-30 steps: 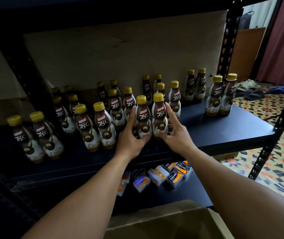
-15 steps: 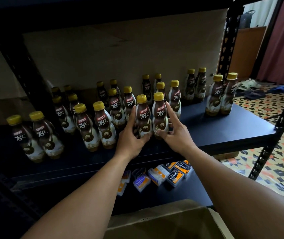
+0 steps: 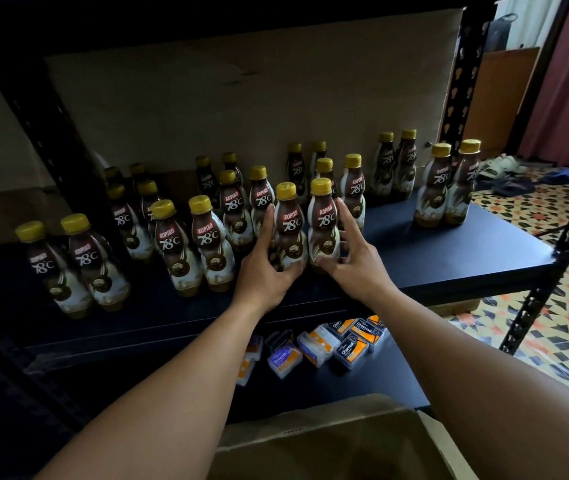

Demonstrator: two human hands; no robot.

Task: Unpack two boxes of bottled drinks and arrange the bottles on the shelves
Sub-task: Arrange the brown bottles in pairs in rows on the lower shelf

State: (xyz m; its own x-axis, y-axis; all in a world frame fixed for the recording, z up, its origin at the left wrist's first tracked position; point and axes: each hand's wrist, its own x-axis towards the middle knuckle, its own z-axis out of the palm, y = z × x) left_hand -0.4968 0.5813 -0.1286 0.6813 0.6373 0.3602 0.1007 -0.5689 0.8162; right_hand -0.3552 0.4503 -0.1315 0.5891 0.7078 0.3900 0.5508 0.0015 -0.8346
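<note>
Head view: left hand (image 3: 262, 275) clasps one bottle (image 3: 290, 233), right hand (image 3: 355, 268) clasps neighbouring bottle (image 3: 323, 226), both upright on shelf (image 3: 449, 258)

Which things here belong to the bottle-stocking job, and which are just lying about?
Job: front bottles, held by left hand and right hand; other bottles; shelf; cardboard box.
Lying about: small packets on the lower shelf; sandals on the floor.

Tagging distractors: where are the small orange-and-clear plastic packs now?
Head view, lower centre: the small orange-and-clear plastic packs lie on the dark lower shelf, below the front-centre pair of yellow-capped brown bottles and behind the brown cardboard box.
</note>
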